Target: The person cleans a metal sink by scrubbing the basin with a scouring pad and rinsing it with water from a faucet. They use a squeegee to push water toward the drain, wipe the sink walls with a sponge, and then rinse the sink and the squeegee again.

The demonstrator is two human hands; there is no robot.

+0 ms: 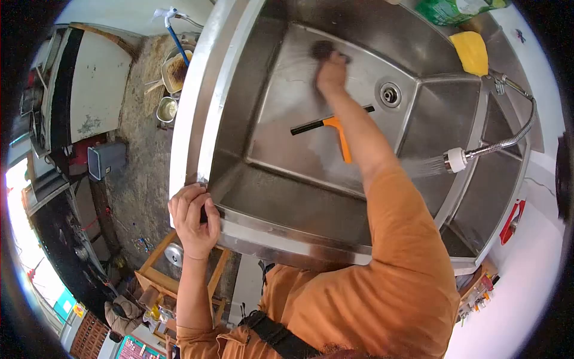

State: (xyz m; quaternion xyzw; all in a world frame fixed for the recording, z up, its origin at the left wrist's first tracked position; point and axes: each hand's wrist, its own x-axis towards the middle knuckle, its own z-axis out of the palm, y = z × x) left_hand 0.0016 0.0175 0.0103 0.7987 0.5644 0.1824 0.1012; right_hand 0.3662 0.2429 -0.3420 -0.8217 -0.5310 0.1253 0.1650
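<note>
One dark, roundish pad point(323, 49) juts ahead from my gripping right hand point(332, 75); my farther left hand point(194, 220) clasps the steel sink rim point(281, 233).

I log: grey rectangular box point(104, 160); round silver pot point(159, 113) above-right of it, round silver metal lid point(174, 255) below-right.

The smooth metal sink point(299, 221) is gleaming, the squeegee point(342, 137) is showing smooth plastic, and the floor point(140, 155) is looking rough and matt.
</note>
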